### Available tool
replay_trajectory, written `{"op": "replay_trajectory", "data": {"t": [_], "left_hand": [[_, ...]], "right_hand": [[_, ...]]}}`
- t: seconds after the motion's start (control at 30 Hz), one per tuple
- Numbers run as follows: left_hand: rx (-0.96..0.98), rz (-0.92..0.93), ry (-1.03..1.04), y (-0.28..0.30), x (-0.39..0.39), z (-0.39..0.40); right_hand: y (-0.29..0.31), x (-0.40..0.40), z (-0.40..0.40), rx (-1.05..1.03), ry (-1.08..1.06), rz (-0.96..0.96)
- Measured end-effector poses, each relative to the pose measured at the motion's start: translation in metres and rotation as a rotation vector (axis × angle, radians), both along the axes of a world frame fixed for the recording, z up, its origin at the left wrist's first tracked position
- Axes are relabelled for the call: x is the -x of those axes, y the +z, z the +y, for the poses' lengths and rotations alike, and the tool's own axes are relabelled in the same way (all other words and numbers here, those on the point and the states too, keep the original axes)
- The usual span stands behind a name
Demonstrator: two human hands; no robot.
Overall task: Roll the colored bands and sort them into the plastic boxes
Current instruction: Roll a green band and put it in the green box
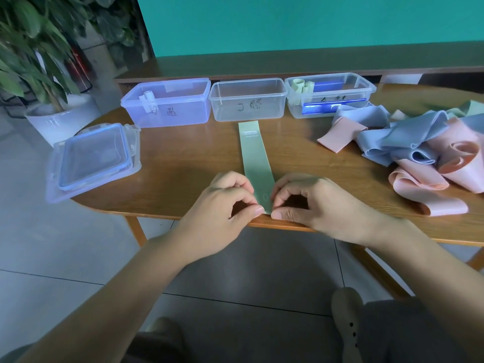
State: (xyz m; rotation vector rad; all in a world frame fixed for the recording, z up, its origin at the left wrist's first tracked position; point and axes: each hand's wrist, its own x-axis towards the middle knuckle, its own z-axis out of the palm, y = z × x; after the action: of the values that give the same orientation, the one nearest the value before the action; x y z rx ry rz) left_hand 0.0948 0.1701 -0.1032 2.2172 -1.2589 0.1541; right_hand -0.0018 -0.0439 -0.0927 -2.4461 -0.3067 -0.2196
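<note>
A pale green band [254,155] lies flat on the wooden table [183,163], running from the table's front edge toward the middle box. My left hand [225,205] and my right hand [314,203] both pinch its near end between thumb and fingers. Three open plastic boxes stand in a row at the back: a blue-tinted box [167,103] on the left with one pale roll, a clear middle box [248,100] with nothing visible in it, and a clear right box [330,94] holding pale green rolls. A heap of loose blue and pink bands [413,148] lies to the right.
Stacked box lids [91,161] sit on the table's left end, overhanging its edge. A potted plant [55,111] stands on the floor at left. A wooden ledge and teal wall run behind the boxes. My knees and a shoe are below the table edge.
</note>
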Motion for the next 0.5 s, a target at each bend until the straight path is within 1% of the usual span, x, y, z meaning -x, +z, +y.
{"op": "replay_trajectory", "data": {"t": [0.13, 0.3, 0.5], "left_hand": [[-0.023, 0.064, 0.024, 0.005, 0.0, -0.001], [-0.087, 0.151, 0.087, 0.012, 0.0, -0.006], [-0.122, 0.181, 0.133, 0.015, -0.006, -0.009]], "right_hand": [[0.001, -0.004, 0.002, 0.056, -0.033, 0.02], [0.007, -0.014, 0.0, 0.01, -0.13, 0.179], [0.011, -0.021, 0.002, 0.013, -0.187, 0.231]]}}
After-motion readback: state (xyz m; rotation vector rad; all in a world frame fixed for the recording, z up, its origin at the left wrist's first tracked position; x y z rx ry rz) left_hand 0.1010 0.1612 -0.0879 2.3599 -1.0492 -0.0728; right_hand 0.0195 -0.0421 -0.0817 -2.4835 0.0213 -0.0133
